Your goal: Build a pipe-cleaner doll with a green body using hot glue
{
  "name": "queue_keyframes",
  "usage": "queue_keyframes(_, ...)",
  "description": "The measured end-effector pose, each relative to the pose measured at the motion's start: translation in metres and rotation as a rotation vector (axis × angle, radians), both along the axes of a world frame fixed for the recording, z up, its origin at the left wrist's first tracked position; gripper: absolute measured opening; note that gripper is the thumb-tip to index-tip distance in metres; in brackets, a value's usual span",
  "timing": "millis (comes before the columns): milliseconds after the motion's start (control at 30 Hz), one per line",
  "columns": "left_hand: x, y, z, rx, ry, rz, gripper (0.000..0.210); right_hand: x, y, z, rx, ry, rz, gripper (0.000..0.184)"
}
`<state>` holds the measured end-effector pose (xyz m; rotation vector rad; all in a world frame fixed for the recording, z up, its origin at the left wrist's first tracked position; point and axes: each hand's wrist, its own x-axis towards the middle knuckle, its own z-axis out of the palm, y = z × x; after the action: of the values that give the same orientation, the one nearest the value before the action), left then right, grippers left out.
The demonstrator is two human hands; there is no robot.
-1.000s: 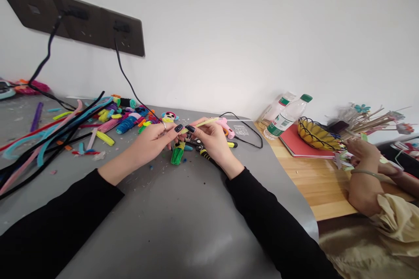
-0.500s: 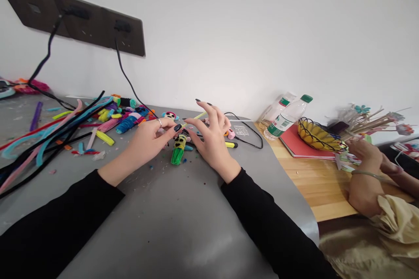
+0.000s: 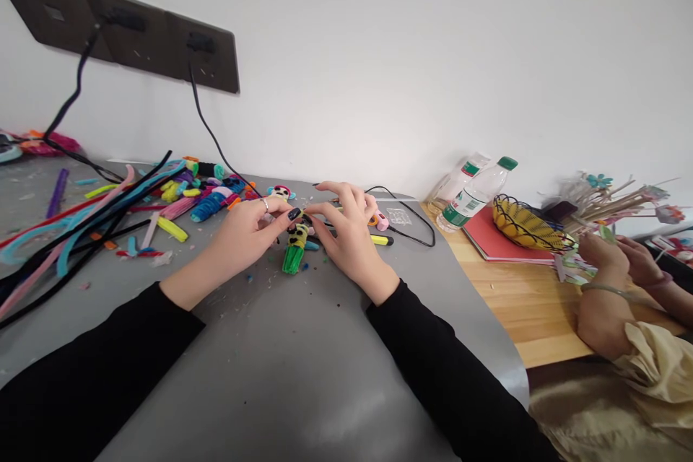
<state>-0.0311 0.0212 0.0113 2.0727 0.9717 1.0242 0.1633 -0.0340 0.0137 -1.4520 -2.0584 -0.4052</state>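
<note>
My left hand (image 3: 246, 231) and my right hand (image 3: 349, 231) meet over a small pipe-cleaner figure (image 3: 295, 249) with a green lower part and a yellow, black-spotted body, standing on the grey mat (image 3: 271, 361). The fingertips of both hands pinch the top of the figure, where a thin yellow pipe cleaner is mostly hidden under my right fingers. A pink glue gun (image 3: 379, 219) lies just behind my right hand, partly covered by it. A second small figure with a pink and white head (image 3: 280, 193) sits behind my left hand.
Long pipe cleaners (image 3: 76, 224) and short coloured pieces (image 3: 206, 195) are scattered at left. Black cables (image 3: 211, 133) run from a wall socket panel. At right on a wooden table stand a water bottle (image 3: 476, 191), a red book and a wire basket (image 3: 528, 224). Another person's hands (image 3: 617, 263) work there.
My right hand let go of the yellow pipe cleaner's raised end, spread open, then came down onto the figure. The yellow pipe cleaner no longer sticks out to the right.
</note>
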Motion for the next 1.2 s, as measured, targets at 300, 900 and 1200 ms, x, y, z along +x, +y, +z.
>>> queue_keyframes(300,-0.001,0.0,0.001,0.006,0.002,-0.034,0.039,0.001,0.0,-0.002,0.029,0.002,0.022,0.022)
queue_keyframes(900,0.005,-0.012,0.01,-0.182,-0.169,-0.038,0.046,-0.022,0.001,-0.01,0.027,0.076,-0.011,0.019)
queue_keyframes(1200,0.002,-0.008,0.006,-0.199,-0.236,0.043,0.047,-0.017,0.0,-0.01,0.016,0.394,0.133,0.016)
